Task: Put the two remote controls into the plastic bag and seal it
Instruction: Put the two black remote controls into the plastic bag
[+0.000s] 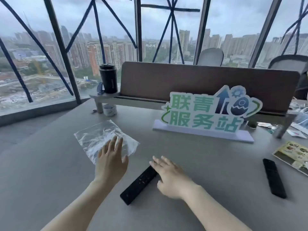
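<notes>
A clear plastic bag (98, 135) lies flat on the grey table, left of centre. My left hand (112, 160) hovers over its near right corner, fingers spread, holding nothing. A black remote control (137, 185) lies diagonally in front of me. My right hand (170, 176) is open, with its fingers over the remote's far end and thumb beside it; contact is unclear. A second black remote control (274, 178) lies alone at the right, pointing away from me.
A green and white sign on a white base (206, 117) stands behind the hands. A brown divider panel (200, 80) with a shelf carries a black tumbler (108, 79); a small white cup (109, 110) stands below. A printed leaflet (293, 155) and clutter lie far right.
</notes>
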Demonstrator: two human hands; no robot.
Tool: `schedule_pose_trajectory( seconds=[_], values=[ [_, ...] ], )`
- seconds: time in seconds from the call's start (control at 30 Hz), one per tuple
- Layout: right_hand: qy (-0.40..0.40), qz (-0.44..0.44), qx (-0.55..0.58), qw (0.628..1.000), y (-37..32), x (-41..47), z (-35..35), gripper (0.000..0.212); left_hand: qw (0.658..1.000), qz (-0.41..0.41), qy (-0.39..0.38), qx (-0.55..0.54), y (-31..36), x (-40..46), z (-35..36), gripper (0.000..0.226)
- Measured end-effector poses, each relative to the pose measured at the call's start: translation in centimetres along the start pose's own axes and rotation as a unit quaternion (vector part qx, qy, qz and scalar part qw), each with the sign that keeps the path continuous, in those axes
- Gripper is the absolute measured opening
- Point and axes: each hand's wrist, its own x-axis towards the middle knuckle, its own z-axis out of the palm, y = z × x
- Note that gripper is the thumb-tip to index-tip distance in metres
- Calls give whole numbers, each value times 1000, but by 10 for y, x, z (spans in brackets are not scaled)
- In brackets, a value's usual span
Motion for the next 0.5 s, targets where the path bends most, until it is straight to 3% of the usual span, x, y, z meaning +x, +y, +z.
schedule_pose_trajectory(
  seconds=[0.13,0.27,0.5],
  values=[
    [-22,21,-6,1000,-12,-3,12,68,1000,-11,2,18,-25,-11,10,54],
    [17,50,-75,996,-21,-6,20,59,999,-18,9,42,-36,-9,15,25],
    [69,84,-59,992,-34,-36,19,27,998,61,2,-15,-29,-14,0,25]
  ],
)
